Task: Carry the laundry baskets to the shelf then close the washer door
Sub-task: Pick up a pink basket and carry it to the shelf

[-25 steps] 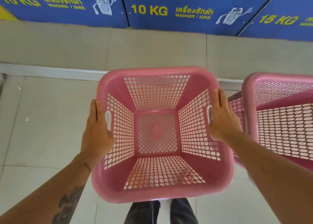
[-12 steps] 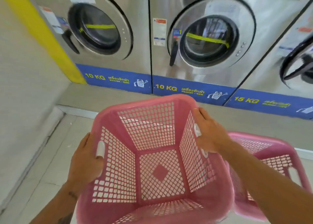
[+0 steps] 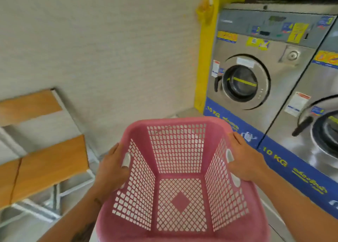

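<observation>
Both hands carry a pink laundry basket in the air in front of the person, its open mouth towards the camera and nothing inside it. The left hand grips the basket's left wall from outside. Its fingers are pressed together and lie along the rim just beside the handle slot. The right hand grips the opposite wall in the same way. Its fingers are held together and bent over the rim just above the other slot. Neither thumb shows, so how the thumbs hook on cannot be told.

Left of the left-hand fingers, and well apart from them, stands the shelf, with wooden boards on a pale metal frame. One board is level with the fingers and another is higher up. Beyond both sets of fingers rises a pale wall.

Beyond and above the right-hand fingers is a steel washer marked 10 KG, its round door shut against its front. To the right of those fingers, at the picture's edge, is a second washer, only partly in view. A yellow strip runs up the wall just beside the first washer.
</observation>
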`<action>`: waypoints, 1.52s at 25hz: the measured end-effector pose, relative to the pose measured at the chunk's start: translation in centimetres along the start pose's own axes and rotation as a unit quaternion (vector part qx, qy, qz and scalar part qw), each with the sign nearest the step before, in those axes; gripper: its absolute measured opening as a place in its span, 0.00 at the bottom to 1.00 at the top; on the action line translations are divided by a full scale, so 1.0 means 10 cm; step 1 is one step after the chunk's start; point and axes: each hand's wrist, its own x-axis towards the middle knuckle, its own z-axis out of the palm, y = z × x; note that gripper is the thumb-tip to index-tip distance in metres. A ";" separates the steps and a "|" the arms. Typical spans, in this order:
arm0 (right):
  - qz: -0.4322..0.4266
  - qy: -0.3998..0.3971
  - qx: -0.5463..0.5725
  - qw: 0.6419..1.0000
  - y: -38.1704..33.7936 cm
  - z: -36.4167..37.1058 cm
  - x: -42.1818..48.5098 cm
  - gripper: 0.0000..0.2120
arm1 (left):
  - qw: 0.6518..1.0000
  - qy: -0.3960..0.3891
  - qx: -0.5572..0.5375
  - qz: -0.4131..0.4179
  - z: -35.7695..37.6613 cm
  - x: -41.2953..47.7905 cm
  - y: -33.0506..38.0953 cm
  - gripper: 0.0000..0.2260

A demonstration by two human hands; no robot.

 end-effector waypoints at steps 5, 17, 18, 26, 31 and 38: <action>-0.137 -0.021 0.001 0.990 -1.54 0.18 0.05 0.49 | 0.991 0.097 0.005 -0.091 -0.97 -0.86 -1.09 0.35; -0.370 -0.051 0.011 0.927 -5.90 1.00 -0.67 0.44 | 0.931 0.222 0.158 -0.243 -3.55 -2.72 -3.82 0.34; -0.379 -0.055 0.013 0.924 -6.21 1.06 -0.72 0.45 | 0.927 0.231 0.164 -0.247 -3.74 -2.79 -4.00 0.33; -0.447 -0.063 0.035 0.892 -8.23 1.53 -0.51 0.44 | 0.882 0.274 0.204 -0.323 -4.74 -2.87 -5.30 0.31; -0.488 -0.093 0.052 0.866 -9.63 1.76 -0.27 0.43 | 0.838 0.296 0.250 -0.385 -5.49 -2.71 -6.10 0.29; -0.520 -0.083 0.050 0.848 -11.31 2.10 -0.08 0.43 | 0.807 0.309 0.282 -0.417 -6.31 -2.51 -7.19 0.31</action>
